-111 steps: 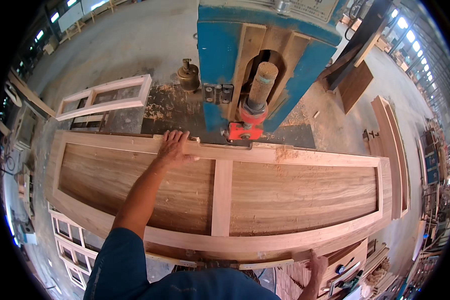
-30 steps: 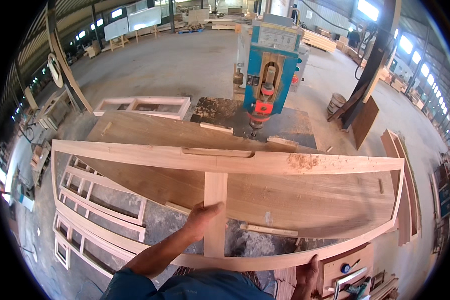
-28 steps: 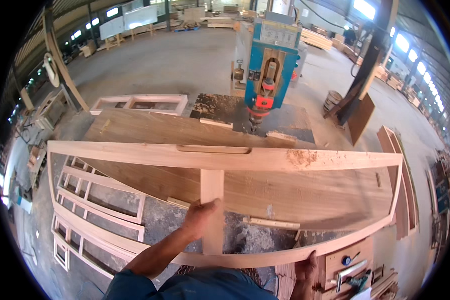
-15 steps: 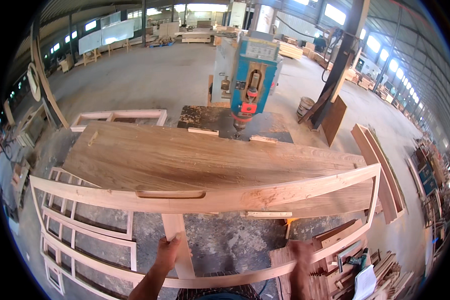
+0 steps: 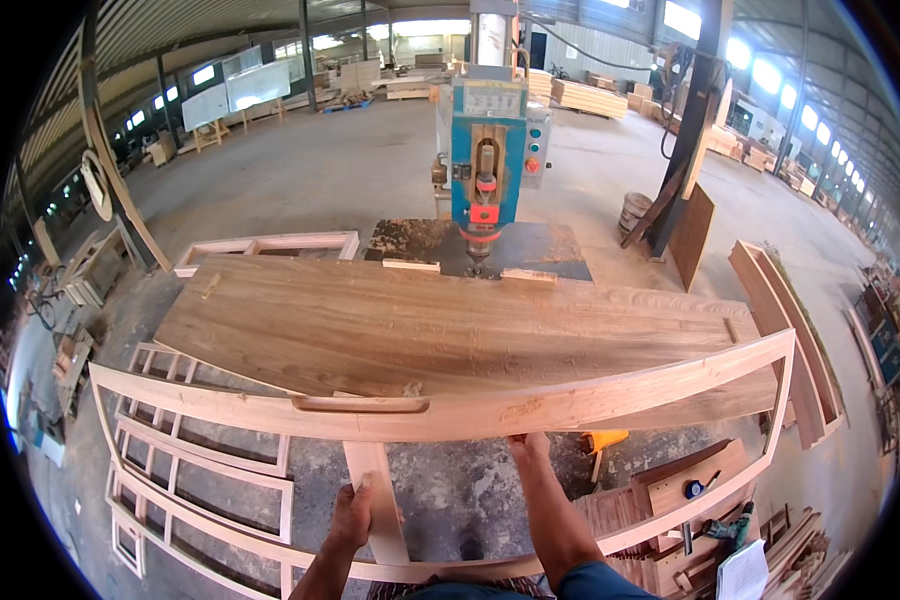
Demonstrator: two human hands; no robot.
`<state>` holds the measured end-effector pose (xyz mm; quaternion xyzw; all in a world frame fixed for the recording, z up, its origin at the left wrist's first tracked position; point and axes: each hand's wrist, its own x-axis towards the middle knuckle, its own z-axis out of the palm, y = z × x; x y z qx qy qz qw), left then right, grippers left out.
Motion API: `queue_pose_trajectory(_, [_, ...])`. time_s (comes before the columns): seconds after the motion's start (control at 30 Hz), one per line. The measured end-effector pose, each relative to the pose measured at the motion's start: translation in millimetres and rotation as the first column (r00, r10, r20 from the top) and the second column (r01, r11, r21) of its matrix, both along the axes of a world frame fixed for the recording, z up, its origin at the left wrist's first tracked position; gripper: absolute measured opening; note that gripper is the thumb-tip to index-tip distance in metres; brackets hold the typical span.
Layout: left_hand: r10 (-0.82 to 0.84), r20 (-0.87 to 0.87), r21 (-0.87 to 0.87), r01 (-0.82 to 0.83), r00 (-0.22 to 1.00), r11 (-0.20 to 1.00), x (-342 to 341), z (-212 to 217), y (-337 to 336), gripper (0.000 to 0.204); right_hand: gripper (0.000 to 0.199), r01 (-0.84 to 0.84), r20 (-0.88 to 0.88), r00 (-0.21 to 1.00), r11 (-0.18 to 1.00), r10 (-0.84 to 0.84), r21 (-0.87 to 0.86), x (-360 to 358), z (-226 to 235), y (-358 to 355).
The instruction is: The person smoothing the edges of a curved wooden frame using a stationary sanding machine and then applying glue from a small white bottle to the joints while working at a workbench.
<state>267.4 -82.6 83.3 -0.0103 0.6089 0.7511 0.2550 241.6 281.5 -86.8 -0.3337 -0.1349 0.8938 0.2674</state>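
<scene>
A long pale wooden frame (image 5: 490, 415) with a slot cut in its far rail spans the view in front of me. My left hand (image 5: 353, 512) is closed around its upright cross-piece (image 5: 373, 480), thumb on the near face. At the underside of the far rail, right of the cross-piece, is my right hand (image 5: 530, 447); its fingers are bent up against the rail and partly hidden by it. Behind the frame lies a broad brown wood panel (image 5: 450, 325). Beyond the panel stands a blue drilling machine (image 5: 488, 150), its chuck above a dark table (image 5: 410, 240).
Slatted wooden frames (image 5: 200, 490) lie at left. To the right are a yellow-orange tool (image 5: 603, 441), wood pieces (image 5: 690, 480), a blue tape measure (image 5: 694, 489), a green cordless drill (image 5: 732, 527) and papers (image 5: 742, 572). A post (image 5: 685, 140) and a bucket (image 5: 634, 212) stand farther back.
My right hand has moved from near the frame's lower right, forward and left to the far rail. My left hand stays on the cross-piece. The whole view has shifted slightly.
</scene>
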Motion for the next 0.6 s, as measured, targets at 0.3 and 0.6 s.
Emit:
queue_pose_trajectory(0.3, [0.066, 0.038, -0.126, -0.061, 0.997, 0.990, 14, 19, 22, 0.043, 0.043, -0.003, -0.362, 0.908, 0.867, 0.211, 0.498, -32, -10, 43])
queue_pose_trajectory(0.6, [0.002, -0.091, -0.101, -0.012, 0.996, 0.995, 31, 40, 6, 0.042, 0.042, -0.664, 0.284, 0.580, 0.241, 0.764, 0.708, 50, 90, -29])
